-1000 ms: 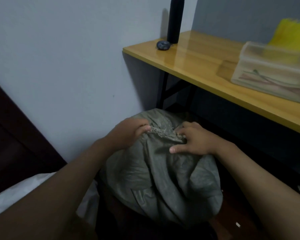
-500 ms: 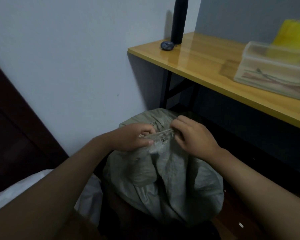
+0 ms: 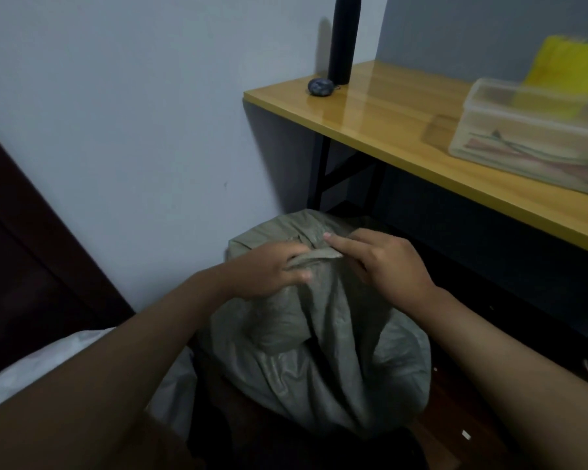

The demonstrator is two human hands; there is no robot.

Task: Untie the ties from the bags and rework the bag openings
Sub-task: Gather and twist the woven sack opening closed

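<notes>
A pale blue-grey wall (image 3: 133,113) is filling the view beyond the fingers, lying in dim light. Up and right of them a yellow wooden table (image 3: 404,130) on black legs (image 3: 319,171) is standing against a darker grey wall (image 3: 472,28). Dark wooden furniture (image 3: 31,249) is rising at far left.

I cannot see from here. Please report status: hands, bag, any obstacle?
Left hand grips the gathered bag mouth. Right hand on the folded top, index finger extended. Grey bag bunched at the top; tie not discernible. Nothing in the way.
</notes>
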